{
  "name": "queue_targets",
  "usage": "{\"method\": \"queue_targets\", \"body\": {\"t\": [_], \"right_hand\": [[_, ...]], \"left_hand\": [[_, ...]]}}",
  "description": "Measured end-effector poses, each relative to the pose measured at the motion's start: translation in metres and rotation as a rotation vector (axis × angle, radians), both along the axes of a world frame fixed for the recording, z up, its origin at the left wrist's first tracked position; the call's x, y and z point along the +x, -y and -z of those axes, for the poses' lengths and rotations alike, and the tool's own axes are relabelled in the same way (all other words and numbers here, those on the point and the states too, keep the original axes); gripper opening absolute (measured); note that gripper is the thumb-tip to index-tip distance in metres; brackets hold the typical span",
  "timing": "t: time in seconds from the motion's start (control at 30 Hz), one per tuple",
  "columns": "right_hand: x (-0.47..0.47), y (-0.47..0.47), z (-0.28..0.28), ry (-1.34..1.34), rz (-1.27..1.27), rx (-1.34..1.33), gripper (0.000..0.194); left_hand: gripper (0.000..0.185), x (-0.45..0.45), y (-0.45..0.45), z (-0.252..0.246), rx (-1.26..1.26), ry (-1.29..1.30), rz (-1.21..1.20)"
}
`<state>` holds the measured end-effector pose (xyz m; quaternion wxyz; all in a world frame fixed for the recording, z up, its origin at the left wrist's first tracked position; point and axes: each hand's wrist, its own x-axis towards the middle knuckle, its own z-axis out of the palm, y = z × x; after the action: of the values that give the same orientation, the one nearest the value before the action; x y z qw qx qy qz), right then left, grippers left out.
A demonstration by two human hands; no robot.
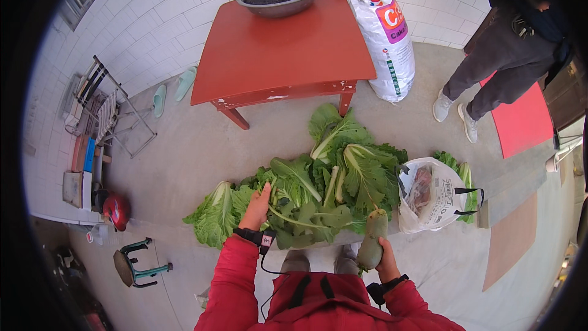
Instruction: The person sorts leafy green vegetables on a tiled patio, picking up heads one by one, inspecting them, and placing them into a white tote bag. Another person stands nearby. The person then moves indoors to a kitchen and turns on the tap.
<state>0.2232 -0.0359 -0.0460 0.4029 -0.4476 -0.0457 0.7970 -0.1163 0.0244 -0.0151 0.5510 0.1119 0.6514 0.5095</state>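
My right hand [388, 257] grips a large green radish [373, 239], held nearly upright with its root end towards me. Its thin tip points at the leaf pile. My left hand [257, 210], thumb up, is closed around the stems of some radish leaves [305, 223], which spread to the right over the pile. Its fingers are mostly hidden behind the palm. Before me on the floor lies a heap of Chinese cabbages [363, 165], with another cabbage [216, 214] at its left end.
A white bag [429, 197] with wrapped contents stands right of the heap. Beyond are a red table [289, 50], a metal basin [281, 9] of dark material and a white sack [383, 50]. Another person [500, 59] stands at right. A small stool [138, 262] sits at left.
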Motion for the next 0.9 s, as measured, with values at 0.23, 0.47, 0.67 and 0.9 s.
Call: {"method": "queue_targets", "body": {"t": [0.23, 0.47, 0.67, 0.9], "right_hand": [[-0.013, 0.012, 0.018, 0.091, -0.099, -0.085, 0.043], [-0.041, 0.009, 0.007, 0.188, -0.193, 0.037, 0.045], [-0.064, 0.003, -0.011, 0.301, -0.312, 0.147, 0.052], [-0.079, -0.006, -0.025, 0.268, -0.458, 0.247, 0.058]], "left_hand": [[0.046, -0.055, 0.001, 0.059, 0.104, 0.182, -0.317], [0.051, -0.133, -0.03, 0.126, 0.263, -0.051, -0.381], [0.057, -0.135, -0.011, 0.138, -0.377, -0.151, -0.293], [0.044, 0.035, 0.031, 0.093, 0.151, 0.407, 0.458]]}}
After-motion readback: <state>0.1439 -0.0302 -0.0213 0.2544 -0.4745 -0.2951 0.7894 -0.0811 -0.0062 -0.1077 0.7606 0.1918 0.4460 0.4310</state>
